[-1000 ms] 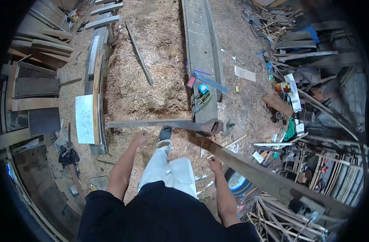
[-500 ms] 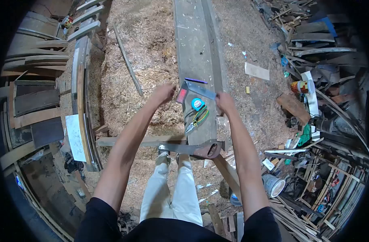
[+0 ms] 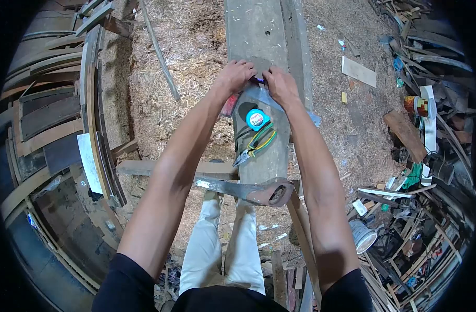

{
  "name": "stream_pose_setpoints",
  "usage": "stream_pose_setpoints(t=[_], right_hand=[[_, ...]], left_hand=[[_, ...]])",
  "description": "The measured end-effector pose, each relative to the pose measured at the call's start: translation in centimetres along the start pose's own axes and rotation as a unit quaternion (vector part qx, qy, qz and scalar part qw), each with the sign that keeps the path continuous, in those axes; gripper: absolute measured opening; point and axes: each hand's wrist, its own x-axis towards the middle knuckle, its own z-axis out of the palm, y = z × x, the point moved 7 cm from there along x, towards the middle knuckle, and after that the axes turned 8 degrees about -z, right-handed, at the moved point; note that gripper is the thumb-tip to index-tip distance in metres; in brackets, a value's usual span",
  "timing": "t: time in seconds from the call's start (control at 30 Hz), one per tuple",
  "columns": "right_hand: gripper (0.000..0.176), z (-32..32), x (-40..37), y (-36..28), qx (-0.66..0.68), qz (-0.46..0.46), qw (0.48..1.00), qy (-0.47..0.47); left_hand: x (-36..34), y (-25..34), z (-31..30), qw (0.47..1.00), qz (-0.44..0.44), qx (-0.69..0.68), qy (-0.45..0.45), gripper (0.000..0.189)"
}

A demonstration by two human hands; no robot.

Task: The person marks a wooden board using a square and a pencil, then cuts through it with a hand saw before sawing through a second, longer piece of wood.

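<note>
Two hands meet above plank, fingers curled: left hand and right hand appear to pinch opposite ends of purple pen. Square lies just below them, red handle jutting past plank's left edge; we judge sleeve or wrist brush could tip it off. Tape measure touches or nearly touches pliers. Saw crosses near end, blade overhanging; we note leg bump could drop it.

The square lies across the bench, apparently flat, beyond the tape measure. The pliers lie on the bench, nearer than the tape measure. The handsaw crosses the bench's near end.
</note>
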Motion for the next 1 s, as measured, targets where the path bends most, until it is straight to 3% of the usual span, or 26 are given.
stream_pose_setpoints(t=[0.27,0.4,0.47,0.5,0.6,0.67,0.73,0.8,0.87,1.0], right_hand=[[0.017,-0.4,0.6,-0.8,-0.028,-0.012,0.999,-0.015],[0.016,0.5,0.6,-0.8,-0.054,-0.044,0.997,-0.017],[0.016,-0.2,0.6,-0.9,-0.006,-0.024,1.000,0.001],[0.016,-0.1,0.6,-0.8,-0.007,-0.025,1.000,0.001],[0.021,-2.3,0.1,0.3,0.006,0.040,0.998,0.053],[0.032,-5.2,-2.9,1.5,0.069,0.156,0.984,0.041],[0.041,-4.6,-6.6,4.2,0.061,0.189,0.979,0.038],[0.049,-4.4,-10.6,4.6,0.077,0.161,0.984,0.004],[0.053,-3.9,-13.9,3.6,0.095,0.087,0.992,0.011],[0.052,-2.6,-15.3,2.9,0.050,0.117,0.991,-0.042]], left_hand=[[1.1,0.0,1.1,1.000,-0.019,-0.016,-0.012,0.026],[0.8,0.2,0.9,1.000,-0.017,-0.020,0.012,0.026],[0.7,0.3,0.6,1.000,-0.023,-0.010,0.007,0.027],[0.4,0.4,-0.3,0.998,-0.032,-0.025,0.042,0.028],[-1.2,0.5,-3.9,0.988,-0.063,-0.069,0.124,0.033],[-3.5,0.5,-5.6,0.977,-0.083,-0.100,0.171,0.037],[-6.1,-1.5,-4.6,0.966,-0.196,-0.110,0.131,0.050],[-8.9,-2.4,-1.9,0.941,-0.261,-0.209,0.052,0.062],[-10.5,-2.6,0.2,0.943,-0.245,-0.223,0.027,0.064],[-9.9,-1.1,1.7,0.940,-0.245,-0.236,-0.023,0.058]])
